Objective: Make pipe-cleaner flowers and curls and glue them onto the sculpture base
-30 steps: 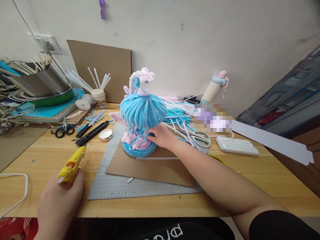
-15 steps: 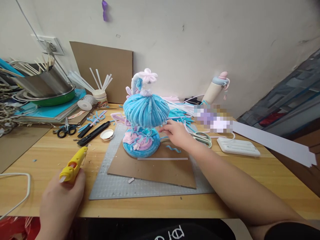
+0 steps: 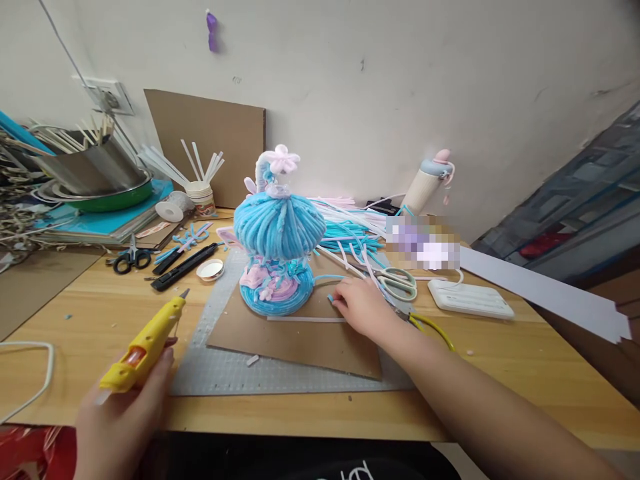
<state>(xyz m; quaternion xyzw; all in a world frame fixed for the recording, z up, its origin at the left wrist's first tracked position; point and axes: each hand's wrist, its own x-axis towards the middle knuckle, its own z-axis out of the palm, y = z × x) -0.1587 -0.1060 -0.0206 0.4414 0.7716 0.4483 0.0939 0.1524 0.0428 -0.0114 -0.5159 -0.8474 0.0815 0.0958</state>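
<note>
My left hand (image 3: 127, 420) is wrapped round a yellow hot glue gun (image 3: 147, 343), its nozzle pointing up and away over the desk's left front. My right hand (image 3: 363, 307) rests low over the cardboard sheet (image 3: 295, 343), fingertips closed on a short wavy piece of blue pipe cleaner (image 3: 331, 298). Only one end of that piece shows; the fingers cover the remainder. Left of this hand stands a lamp-like pipe cleaner model, with a pleated blue shade (image 3: 279, 227), a pink flower (image 3: 284, 160) on top and a round blue and pink base (image 3: 277, 300).
Beneath the cardboard lies a grey cutting mat (image 3: 195, 373). Scissors (image 3: 400, 283) and yellow-handled pliers (image 3: 433, 328) are by my right forearm. Left of the model are black scissors (image 3: 133, 259), a utility knife (image 3: 185, 267) and a round lid (image 3: 210, 269). Loose pipe cleaners (image 3: 350, 233) lie behind.
My right hand has come down from beside the shade to the cardboard and closed on the wavy blue piece. The glue gun has tilted, its nozzle now more visible.
</note>
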